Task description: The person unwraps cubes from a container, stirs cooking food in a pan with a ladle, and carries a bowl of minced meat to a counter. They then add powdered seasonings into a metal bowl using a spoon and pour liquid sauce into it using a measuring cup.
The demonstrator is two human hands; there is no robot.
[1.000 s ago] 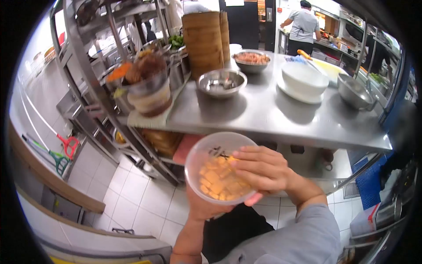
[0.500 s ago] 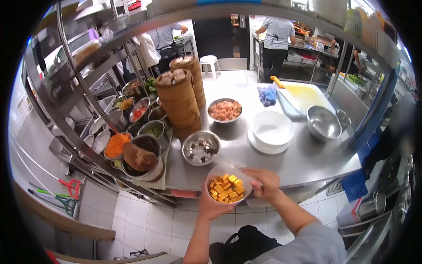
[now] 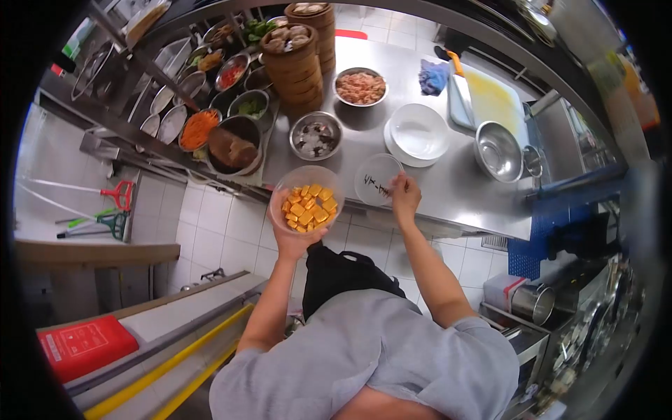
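Tub (image 3: 283, 183), prob. light/flexy, best held round base, gripped @ 6 o'clock by L hand (image 3: 294, 241); bendy-looking lid (image 3: 371, 172) pinched @ 4 o'clock by R hand (image 3: 407, 199).

On the bench (image 3: 458, 192), stacked dishes (image 3: 420, 133) lie ahead of the right grip (image 3: 406, 197), a chopping board (image 3: 500, 101) farther right, steamers (image 3: 294, 77) ahead of the left grip (image 3: 297, 243).
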